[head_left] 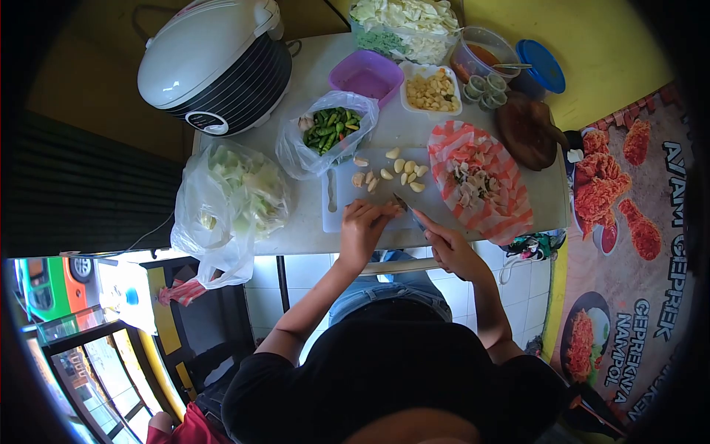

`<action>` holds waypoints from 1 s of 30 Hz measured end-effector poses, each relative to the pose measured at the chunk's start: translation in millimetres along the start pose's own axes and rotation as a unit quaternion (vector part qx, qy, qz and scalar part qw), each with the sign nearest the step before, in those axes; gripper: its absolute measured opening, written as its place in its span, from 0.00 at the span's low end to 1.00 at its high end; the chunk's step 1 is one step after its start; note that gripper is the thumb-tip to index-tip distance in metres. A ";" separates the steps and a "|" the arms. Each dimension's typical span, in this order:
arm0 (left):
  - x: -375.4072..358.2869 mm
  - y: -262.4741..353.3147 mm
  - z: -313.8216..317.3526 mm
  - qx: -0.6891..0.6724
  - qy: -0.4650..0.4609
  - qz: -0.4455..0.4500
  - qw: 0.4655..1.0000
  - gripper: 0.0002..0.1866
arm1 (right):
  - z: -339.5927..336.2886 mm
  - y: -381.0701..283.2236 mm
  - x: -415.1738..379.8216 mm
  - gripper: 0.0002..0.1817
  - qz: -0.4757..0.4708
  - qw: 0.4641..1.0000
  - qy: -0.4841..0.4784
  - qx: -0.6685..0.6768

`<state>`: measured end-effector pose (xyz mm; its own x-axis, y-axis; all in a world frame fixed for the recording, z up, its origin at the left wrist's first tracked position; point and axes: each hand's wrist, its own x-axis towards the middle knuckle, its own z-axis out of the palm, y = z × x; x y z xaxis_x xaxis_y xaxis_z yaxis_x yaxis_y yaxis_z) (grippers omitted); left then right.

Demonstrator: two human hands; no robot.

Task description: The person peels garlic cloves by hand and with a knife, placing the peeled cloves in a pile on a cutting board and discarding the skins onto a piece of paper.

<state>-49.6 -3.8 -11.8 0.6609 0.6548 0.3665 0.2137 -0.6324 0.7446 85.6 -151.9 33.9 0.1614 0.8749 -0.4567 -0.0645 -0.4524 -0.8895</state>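
Note:
My right hand (450, 250) is closed around the handle of a small knife (418, 217), its blade angled up and left over the near part of a white cutting board (343, 194). Pinched in the fingers of my left hand (365, 220) is what looks like a garlic clove (396, 210), right beside the blade; the fingers partly cover it. Several peeled garlic cloves (410, 169) lie on the board beyond the knife. To their left are a few unpeeled cloves (359, 179). Right of the board, red-and-white checked paper (518, 207) holds garlic skins (477, 185).
A rice cooker (214, 66) stands back left. Nearer are bags of green chilies (331, 130) and leafy greens (240, 185). Behind the board sit a purple bowl (364, 74), a tray of chopped pieces (430, 92), a cabbage container (407, 29) and a stone mortar (526, 132).

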 end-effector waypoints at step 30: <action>0.3 2.0 -0.3 0.008 0.017 0.052 0.998 0.06 | 38.4 35.3 0.9 0.26 -0.109 0.969 0.160 -0.153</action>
<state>-49.2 -4.7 -10.1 0.6551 0.5984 0.4613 0.1567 -0.7049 0.6918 45.7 -160.4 1.5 0.4394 0.8786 -0.1869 0.2929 -0.3369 -0.8948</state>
